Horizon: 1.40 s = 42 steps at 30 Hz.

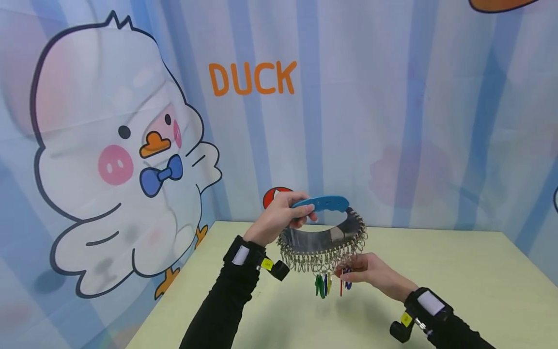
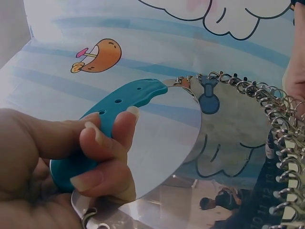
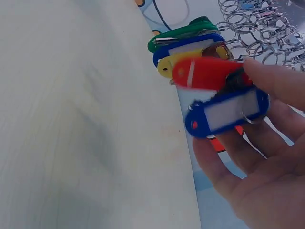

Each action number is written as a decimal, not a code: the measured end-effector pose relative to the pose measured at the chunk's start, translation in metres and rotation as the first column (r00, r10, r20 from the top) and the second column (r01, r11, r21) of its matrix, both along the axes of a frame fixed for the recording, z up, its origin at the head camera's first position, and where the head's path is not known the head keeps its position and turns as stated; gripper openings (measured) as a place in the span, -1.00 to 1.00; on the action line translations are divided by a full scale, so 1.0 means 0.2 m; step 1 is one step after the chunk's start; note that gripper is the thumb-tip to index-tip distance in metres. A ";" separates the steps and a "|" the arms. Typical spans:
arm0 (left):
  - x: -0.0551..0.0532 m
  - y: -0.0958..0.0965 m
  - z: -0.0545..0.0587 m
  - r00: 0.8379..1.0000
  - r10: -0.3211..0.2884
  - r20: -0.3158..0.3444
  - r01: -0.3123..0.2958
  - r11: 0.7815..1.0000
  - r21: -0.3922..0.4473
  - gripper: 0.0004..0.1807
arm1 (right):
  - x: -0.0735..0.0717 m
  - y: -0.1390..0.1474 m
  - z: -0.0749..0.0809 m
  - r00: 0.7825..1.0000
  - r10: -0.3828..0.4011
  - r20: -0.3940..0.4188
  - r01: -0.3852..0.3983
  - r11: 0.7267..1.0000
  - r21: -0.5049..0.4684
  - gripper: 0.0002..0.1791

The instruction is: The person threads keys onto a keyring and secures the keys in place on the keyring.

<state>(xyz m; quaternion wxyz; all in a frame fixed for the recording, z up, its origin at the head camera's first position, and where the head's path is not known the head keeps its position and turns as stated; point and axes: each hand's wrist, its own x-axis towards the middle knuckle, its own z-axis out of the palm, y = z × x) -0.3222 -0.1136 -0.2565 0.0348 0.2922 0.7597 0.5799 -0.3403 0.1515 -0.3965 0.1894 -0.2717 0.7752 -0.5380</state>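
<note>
My left hand [image 1: 285,213] grips the blue handle [image 1: 328,203] of a curved metal key ring holder [image 1: 311,241], raised above the table. The handle [image 2: 121,102] has small holes, and the shiny plate [image 2: 159,143] bends round from it. Many small hooks and rings [image 1: 320,261] hang along the plate's lower edge. My right hand [image 1: 375,275] is at the hanging tags, holding a blue key tag [image 3: 228,112] between thumb and fingers. A red key tag [image 3: 202,73] lies right beside it. Green [image 3: 183,36] and yellow tags [image 3: 178,62] hang just beyond, with another blue one between them.
Beneath the holder is a pale yellow table [image 1: 436,271]. Behind it hangs a blue striped curtain [image 1: 357,97] printed with a white duck [image 1: 100,92] and orange lettering. Both wrists carry black straps with small cameras [image 1: 401,332].
</note>
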 end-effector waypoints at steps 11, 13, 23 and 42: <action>-0.01 0.00 0.01 1.000 -0.006 -0.004 0.006 1.000 0.004 -0.85 | 0.00 0.04 0.00 0.999 -0.015 -0.031 0.013 0.999 -0.051 -0.57; -0.01 0.00 0.02 1.000 -0.009 -0.004 0.009 1.000 0.001 -0.84 | -0.01 0.05 0.01 0.999 -0.032 -0.031 0.030 0.998 -0.060 -0.56; 0.00 -0.01 0.05 1.000 0.002 -0.008 -0.002 1.000 -0.022 -0.84 | -0.02 0.06 0.02 0.997 -0.058 -0.041 0.054 0.994 -0.099 -0.55; 0.01 -0.01 0.01 1.000 -0.008 -0.002 0.008 1.000 -0.015 -0.83 | 0.01 0.09 -0.02 0.994 -0.104 -0.041 0.100 0.992 -0.077 -0.52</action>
